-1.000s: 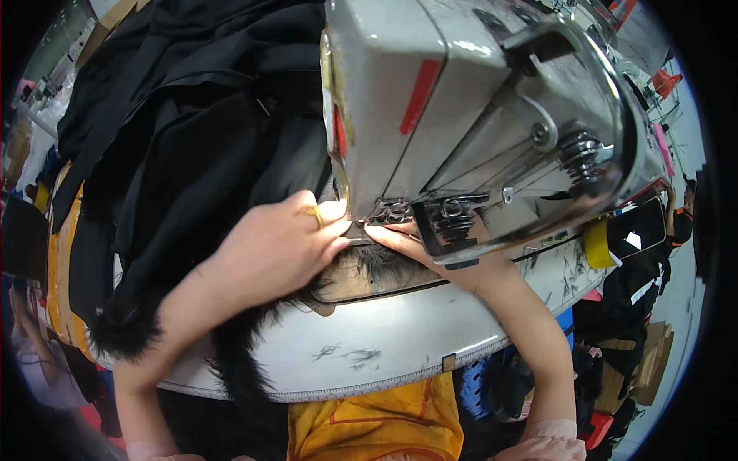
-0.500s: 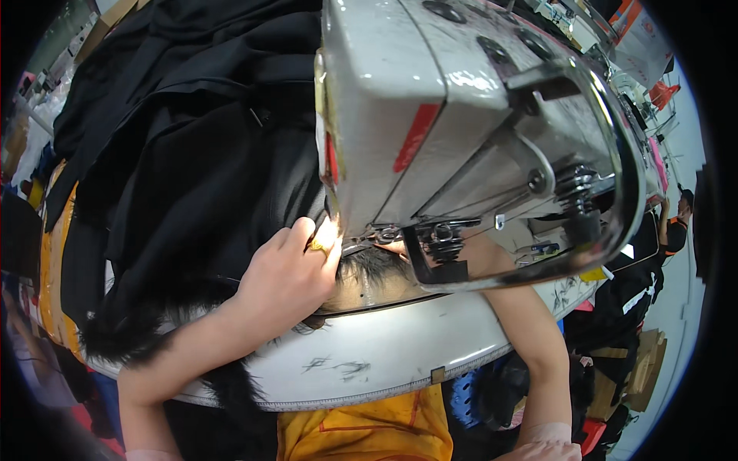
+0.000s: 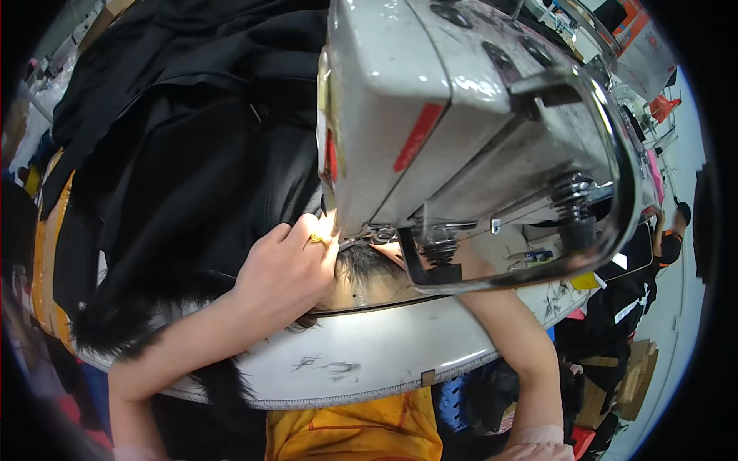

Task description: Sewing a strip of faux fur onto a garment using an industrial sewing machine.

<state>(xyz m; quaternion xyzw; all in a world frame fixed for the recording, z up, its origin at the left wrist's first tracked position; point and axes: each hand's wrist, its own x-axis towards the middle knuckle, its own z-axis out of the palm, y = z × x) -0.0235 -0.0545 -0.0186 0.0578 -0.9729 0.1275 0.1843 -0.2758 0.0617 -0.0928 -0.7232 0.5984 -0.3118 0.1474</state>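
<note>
A white sewing machine head with a red stripe looms over the work. My left hand, a gold-coloured ring on one finger, is closed on the edge of a black garment just left of the lit needle area. Black fur trim lies under the presser foot and in front of it. My right hand reaches in from the right behind the metal bar; one fingertip shows beside the fur, and its other fingers are hidden. More fur trim hangs under my left forearm.
The curved white table has a measuring strip along its front edge and loose fur strands on top. A bent metal bar juts out from the machine. Cardboard boxes stand low at the right, near another person.
The whole view shifts slightly. My left hand stays at the garment's edge by the needle, its fingers a little differently bent. My right forearm sits slightly further left.
</note>
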